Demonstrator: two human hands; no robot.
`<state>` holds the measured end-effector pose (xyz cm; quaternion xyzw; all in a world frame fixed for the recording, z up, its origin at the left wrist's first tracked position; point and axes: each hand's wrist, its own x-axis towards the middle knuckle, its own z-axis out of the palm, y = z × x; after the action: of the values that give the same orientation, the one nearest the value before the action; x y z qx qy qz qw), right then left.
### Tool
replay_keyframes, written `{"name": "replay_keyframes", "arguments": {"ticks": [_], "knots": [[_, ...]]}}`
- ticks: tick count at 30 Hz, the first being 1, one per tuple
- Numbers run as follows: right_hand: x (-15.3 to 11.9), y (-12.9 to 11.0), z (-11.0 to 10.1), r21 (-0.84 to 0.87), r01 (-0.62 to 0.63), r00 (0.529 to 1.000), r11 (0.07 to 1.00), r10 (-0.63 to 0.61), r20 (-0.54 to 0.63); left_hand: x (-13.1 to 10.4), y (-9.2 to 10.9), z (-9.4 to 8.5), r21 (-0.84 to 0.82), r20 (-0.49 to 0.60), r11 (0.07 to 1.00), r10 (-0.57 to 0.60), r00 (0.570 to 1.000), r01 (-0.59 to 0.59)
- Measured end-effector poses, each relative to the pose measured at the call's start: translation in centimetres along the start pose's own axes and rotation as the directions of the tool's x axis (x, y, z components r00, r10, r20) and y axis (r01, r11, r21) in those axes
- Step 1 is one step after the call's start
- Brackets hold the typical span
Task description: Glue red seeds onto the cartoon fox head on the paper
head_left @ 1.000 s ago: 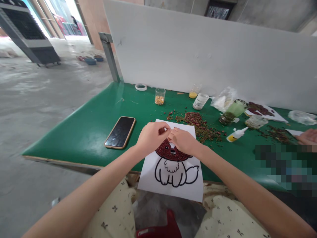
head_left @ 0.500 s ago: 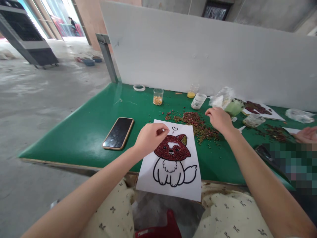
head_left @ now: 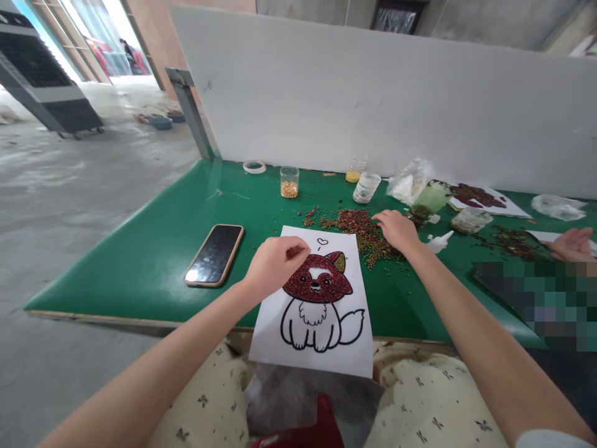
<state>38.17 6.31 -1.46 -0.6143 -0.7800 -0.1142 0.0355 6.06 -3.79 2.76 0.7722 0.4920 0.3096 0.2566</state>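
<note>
A white sheet of paper point(head_left: 265, 336) with a black-outlined cartoon fox lies before me, its lower part past the table's front edge. Dark red beans cover the fox's head point(head_left: 305, 286), and green ones fill part of the right ear. My left hand point(head_left: 275, 267) hovers at the sheet's upper left, thumb and fingers pinched together; whatever they hold is hidden. On the right, a loose pile of red and green beans point(head_left: 357, 221) spreads beyond the sheet. Over its right side is my right hand point(head_left: 396, 230), fingers stretched towards the beans and slightly apart.
A phone point(head_left: 214, 255) lies left of the sheet. Behind stand a cup of yellow kernels point(head_left: 289, 183) and a whitish cup point(head_left: 367, 188). Right of my hand are a glue bottle point(head_left: 438, 242), a tipped green cup point(head_left: 431, 202) and another person's hand point(head_left: 571, 246).
My right hand has moved left and down to the bean pile, uncovering the white bottle behind it. My left hand stays pinched near the fox's left ear. The view has shifted slightly.
</note>
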Motion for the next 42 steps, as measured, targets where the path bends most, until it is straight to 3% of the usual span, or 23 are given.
{"name": "replay_keyframes", "arguments": {"ticks": [8, 30, 42], "knots": [[1.1, 0.1, 1.0, -0.006, 0.0, 1.0, 1.0, 0.0, 0.012, -0.1, -0.2, 0.0, -0.008, 0.002, 1.0, 0.01, 1.0, -0.01], [2.4, 0.0, 1.2, 0.043, -0.009, 1.0, 0.999, 0.01, -0.024, 0.0, 0.1, 0.0, 0.001, 0.033, 1.0, 0.008, 0.999, -0.008], [3.3, -1.1, 1.2, 0.013, -0.136, 0.989, 0.991, 0.135, 0.065, 0.1, -0.1, -0.1, -0.01, 0.034, 1.0, 0.003, 0.999, -0.003]]}}
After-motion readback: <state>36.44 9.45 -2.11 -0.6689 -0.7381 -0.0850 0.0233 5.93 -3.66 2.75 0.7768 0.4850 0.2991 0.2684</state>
